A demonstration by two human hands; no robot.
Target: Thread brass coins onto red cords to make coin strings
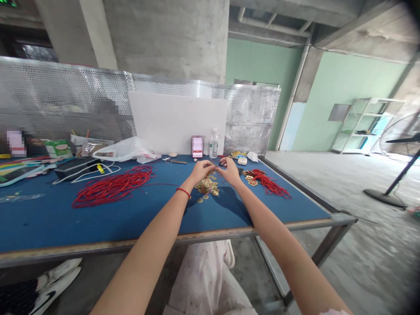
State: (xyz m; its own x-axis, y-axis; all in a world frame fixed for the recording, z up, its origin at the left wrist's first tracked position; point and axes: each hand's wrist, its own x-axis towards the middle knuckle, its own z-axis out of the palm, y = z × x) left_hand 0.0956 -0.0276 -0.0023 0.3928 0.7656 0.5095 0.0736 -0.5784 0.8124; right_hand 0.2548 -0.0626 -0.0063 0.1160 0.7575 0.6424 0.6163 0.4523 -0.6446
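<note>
I held the left hand (201,172) and right hand (230,172) forward, tip to tip, both pinching a thin red cord (207,176); round brass-coloured metal coins (213,191) lay beneath.

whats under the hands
Below the left hand and right hand, a loose pile of gold-coloured coins shows on the blue tabletop. The hands themselves cover some of the view, so whether more coins lie there can't be seen.

Both arms (157,249) stretched forward, hands (231,171) close together, fingers (205,162) bent.
</note>
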